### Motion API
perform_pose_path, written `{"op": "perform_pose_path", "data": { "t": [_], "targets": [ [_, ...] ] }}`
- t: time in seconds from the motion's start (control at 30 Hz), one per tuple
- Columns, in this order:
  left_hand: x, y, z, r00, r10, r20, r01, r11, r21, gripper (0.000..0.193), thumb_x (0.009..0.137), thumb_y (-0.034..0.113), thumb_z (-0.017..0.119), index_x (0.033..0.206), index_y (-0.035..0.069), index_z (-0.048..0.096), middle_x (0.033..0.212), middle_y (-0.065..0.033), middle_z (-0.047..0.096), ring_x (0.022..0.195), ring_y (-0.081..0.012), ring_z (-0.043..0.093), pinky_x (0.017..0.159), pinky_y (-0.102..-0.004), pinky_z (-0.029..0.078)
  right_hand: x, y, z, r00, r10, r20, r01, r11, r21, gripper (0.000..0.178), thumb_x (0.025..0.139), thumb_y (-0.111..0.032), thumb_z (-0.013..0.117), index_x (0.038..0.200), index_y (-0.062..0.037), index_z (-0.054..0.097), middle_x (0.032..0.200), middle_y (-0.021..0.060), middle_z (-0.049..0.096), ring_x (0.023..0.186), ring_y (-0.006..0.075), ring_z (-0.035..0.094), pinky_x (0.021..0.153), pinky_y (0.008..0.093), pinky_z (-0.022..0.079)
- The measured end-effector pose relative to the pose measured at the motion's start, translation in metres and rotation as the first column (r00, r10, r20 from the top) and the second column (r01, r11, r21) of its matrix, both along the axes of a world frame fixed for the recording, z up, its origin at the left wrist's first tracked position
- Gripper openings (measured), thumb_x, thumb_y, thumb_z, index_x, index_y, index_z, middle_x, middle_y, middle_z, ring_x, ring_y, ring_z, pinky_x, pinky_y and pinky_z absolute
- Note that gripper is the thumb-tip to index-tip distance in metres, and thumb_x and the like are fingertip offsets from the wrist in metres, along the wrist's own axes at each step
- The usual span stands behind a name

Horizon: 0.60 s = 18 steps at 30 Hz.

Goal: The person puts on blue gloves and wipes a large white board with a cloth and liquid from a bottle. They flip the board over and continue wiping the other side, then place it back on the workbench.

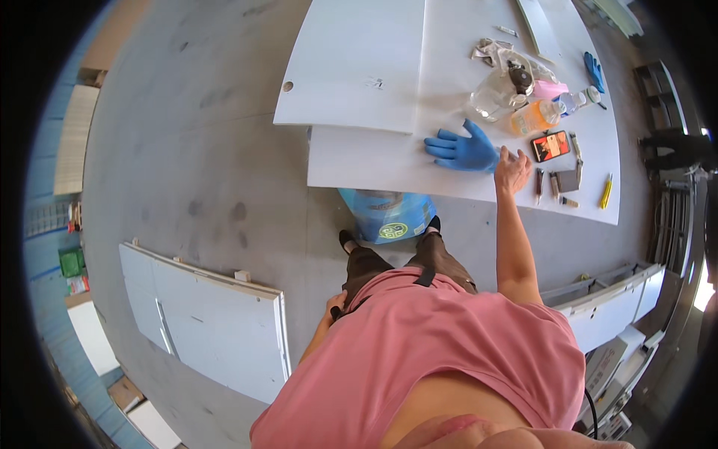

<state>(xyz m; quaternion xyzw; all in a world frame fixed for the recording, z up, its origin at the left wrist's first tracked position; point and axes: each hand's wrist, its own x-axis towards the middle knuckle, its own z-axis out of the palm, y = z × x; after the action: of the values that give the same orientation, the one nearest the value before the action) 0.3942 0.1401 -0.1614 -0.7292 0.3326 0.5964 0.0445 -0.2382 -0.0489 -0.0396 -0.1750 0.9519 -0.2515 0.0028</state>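
The white table (351, 163) spreads at twelve o'clock. On it lies the blue glove (465, 151), probably light, soft, best held by its cuff (489, 159). At the glove's four o'clock, the right hand (512, 172) looks empty, fingers loosely spread; the left hand (333, 306), at seven, I cannot tell.

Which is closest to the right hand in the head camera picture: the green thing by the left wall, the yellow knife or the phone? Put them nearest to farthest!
From the right hand:
1. Phone: just to its right, on the table.
2. Yellow knife: farther right, near the table's corner.
3. Green thing: far left, across the floor.
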Motion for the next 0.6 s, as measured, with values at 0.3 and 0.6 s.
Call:
{"op": "perform_pose_path", "data": {
  "t": [0.3,0.6],
  "targets": [
    [0.207,-0.104,0.018,0.944,0.33,-0.015,-0.327,0.926,-0.188,0.044,0.099,0.04,0.071,0.116,0.0,0.072,0.097,-0.0083,0.072,0.083,-0.0176,0.069,0.072,-0.0328,0.057,-0.007,0.007,-0.03,0.975,-0.211,-0.071,0.209,0.978,-0.023,0.053,0.083,-0.049,0.081,0.114,-0.0057,0.078,0.111,0.0192,0.078,0.107,0.0375,0.073,0.098,0.0449,0.055],
    [0.118,-0.239,0.131,0.868,0.048,-0.494,-0.317,0.819,-0.478,0.036,0.107,0.024,0.065,0.135,0.002,0.064,0.109,-0.0065,0.072,0.088,-0.0107,0.067,0.076,-0.0257,0.056,0.228,-0.067,0.154,0.771,0.503,-0.39,-0.504,0.857,0.109,0.014,0.089,-0.026,0.076,0.095,-0.0144,0.07,0.092,0.0067,0.073,0.088,0.0328,0.071,0.073,0.0451,0.054]
  ]
}}
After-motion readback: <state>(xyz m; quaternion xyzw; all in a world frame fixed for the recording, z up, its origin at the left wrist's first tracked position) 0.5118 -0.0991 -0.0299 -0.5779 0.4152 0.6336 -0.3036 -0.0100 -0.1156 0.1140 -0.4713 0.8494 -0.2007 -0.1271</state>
